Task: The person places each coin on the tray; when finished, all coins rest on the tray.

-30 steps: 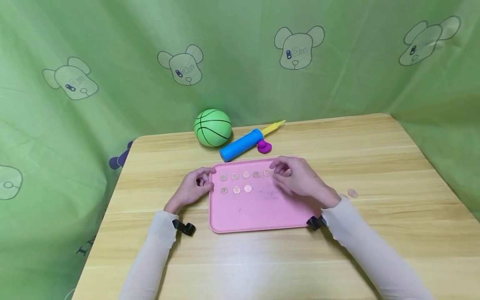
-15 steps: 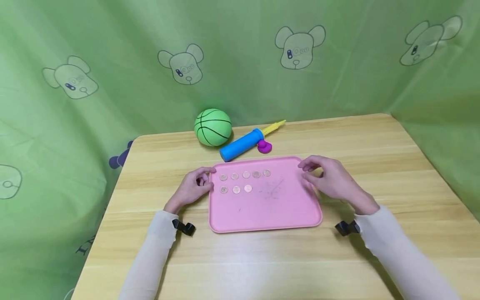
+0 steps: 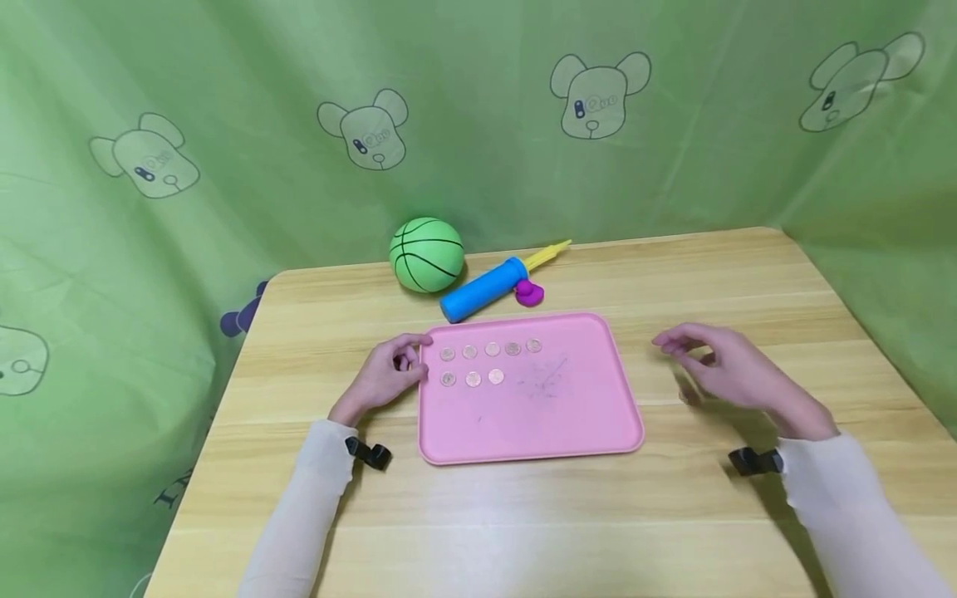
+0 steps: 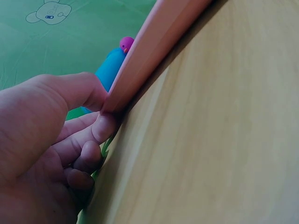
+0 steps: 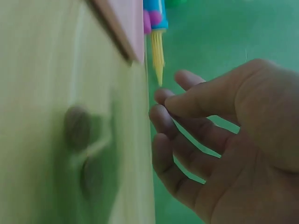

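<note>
A pink tray (image 3: 553,432) lies on the wooden table, with coins (image 3: 491,350) set out on it in two rows. The back row has several coins and the front row three. My left hand (image 3: 383,371) pinches the tray's left rim between thumb (image 4: 86,89) and index finger, its other fingers curled below. To the right of the tray, my right hand (image 3: 721,365) hovers over the table with loosely bent fingers and nothing between them. Beneath it, blurred in the right wrist view, lie one coin (image 5: 78,128) and a second coin (image 5: 91,177).
Behind the tray are a green basketball (image 3: 427,256), a blue hand pump (image 3: 484,289) with a yellow nozzle, and a small purple rubber duck (image 3: 529,293). A green curtain (image 3: 478,191) with printed bear heads hangs around the table's back and sides.
My right hand has left the far coin of the back row and moved right, off the tray and over the loose coins. My left hand has stayed at the tray's rim.
</note>
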`<state>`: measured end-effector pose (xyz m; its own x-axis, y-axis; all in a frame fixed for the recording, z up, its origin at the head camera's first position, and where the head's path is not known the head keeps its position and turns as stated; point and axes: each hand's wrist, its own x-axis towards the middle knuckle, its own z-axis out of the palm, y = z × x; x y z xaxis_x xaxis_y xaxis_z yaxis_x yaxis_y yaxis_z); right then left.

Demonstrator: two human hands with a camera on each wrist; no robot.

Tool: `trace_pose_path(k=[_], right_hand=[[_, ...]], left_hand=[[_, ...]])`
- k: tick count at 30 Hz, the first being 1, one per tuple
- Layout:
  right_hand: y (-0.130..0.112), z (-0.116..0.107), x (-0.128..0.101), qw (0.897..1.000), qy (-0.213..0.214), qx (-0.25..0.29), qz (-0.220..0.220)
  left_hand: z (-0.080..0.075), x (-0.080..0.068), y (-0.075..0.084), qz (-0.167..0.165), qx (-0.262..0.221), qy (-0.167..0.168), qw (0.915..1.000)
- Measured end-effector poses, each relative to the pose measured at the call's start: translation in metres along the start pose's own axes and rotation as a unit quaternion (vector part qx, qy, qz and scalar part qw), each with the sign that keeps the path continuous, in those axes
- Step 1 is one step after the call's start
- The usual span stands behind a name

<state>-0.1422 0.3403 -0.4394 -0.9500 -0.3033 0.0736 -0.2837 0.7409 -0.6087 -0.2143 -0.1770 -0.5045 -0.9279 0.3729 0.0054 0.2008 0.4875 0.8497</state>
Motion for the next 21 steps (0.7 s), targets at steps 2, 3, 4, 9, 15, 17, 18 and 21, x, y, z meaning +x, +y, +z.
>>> trace_pose_path(k=[2,3,4,9,15,17,18,21], right_hand=[[0.009,-0.001,-0.008,1.0,-0.002,0.002,0.006],[0.013,-0.001,-0.011,1.0,-0.003,0.003,0.007],[0.017,-0.001,-0.014,1.0,-0.002,0.003,0.006],[0.03,0.002,-0.025,1.0,0.006,-0.015,0.002],[0.04,0.002,-0.037,0.999,0.017,-0.037,-0.012],[0.042,0.001,-0.038,0.999,0.017,-0.047,-0.009],[0.043,0.001,-0.038,0.999,0.015,-0.051,-0.009],[0.044,0.0,-0.037,0.998,0.003,-0.057,0.011]], left_hand=[[0.0,0.0,0.0,0.0,0.001,0.0,1.0],[0.0,0.0,0.0,0.0,0.001,0.001,1.0],[0.001,0.0,0.0,0.0,0.001,0.001,1.0],[0.001,0.0,-0.001,0.002,-0.001,0.003,1.0],[0.001,0.0,-0.002,0.001,-0.002,0.002,1.0],[0.001,-0.001,-0.002,0.001,-0.002,0.003,1.0],[0.001,-0.001,-0.002,0.001,-0.002,0.003,1.0],[0.001,0.0,-0.001,0.0,0.0,0.005,1.0]])
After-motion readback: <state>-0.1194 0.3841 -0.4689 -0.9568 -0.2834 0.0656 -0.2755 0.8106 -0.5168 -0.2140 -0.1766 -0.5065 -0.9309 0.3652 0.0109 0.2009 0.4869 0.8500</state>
